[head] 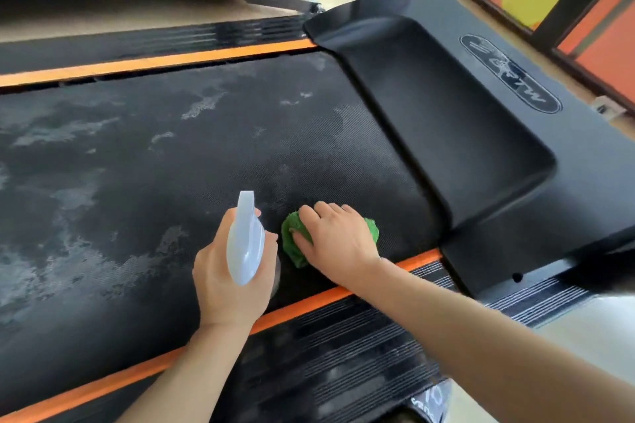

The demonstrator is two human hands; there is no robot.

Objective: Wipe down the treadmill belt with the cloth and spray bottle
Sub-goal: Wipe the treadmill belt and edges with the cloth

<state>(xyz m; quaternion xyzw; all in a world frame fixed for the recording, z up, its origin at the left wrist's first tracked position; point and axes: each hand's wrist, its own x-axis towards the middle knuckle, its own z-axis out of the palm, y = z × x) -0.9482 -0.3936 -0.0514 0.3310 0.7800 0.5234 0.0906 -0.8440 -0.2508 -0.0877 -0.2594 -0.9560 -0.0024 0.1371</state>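
- One spray bottle (244, 240) is gripped by the left hand (230, 271), fingers curled round it, above the treadmill belt (171, 154).
- One green cloth (292, 244) is pressed flat onto the belt beneath the right hand (338, 240), fingers spread, near the motor cover (446, 120).
- Two orange side strips (154, 62) are seen.

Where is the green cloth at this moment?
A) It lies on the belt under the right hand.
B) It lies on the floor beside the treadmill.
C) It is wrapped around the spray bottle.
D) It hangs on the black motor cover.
A: the green cloth lies bunched on the dark belt, and the right hand presses on it near the orange strip, while the left hand grips the spray bottle.
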